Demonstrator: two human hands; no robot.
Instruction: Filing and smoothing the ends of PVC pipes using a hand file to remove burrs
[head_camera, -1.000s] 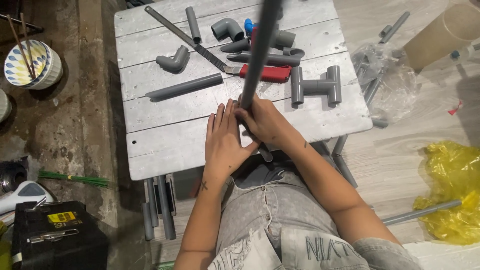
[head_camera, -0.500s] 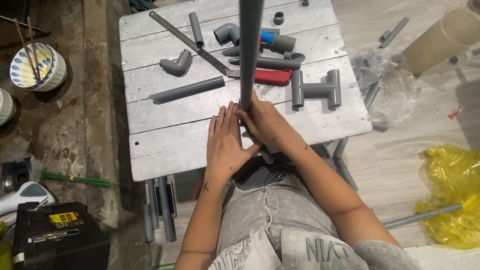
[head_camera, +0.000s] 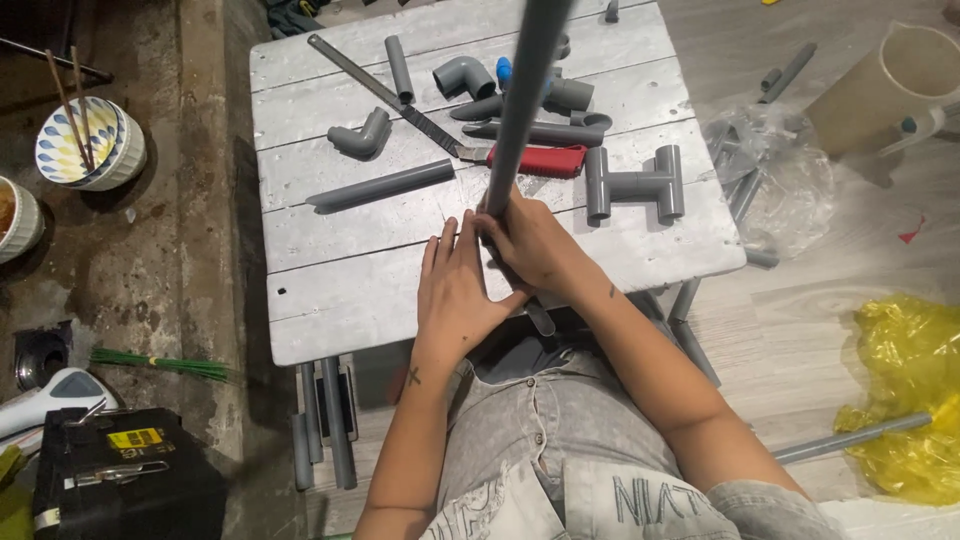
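A long grey pipe stands upright on the white wooden table, rising toward the camera. My right hand is wrapped around its lower end. My left hand lies flat beside it, fingertips touching the base of the pipe and the right hand. Just behind the hands lie a saw with a red handle, an H-shaped grey pipe fitting and a short grey pipe.
Grey elbows and pipe pieces are scattered over the far half of the table. A clear bag of fittings and a yellow bag lie on the floor at right. Bowls with chopsticks and a black toolbox sit at left.
The upright pipe has tilted from leaning right to nearly vertical. Both hands stay at its base.
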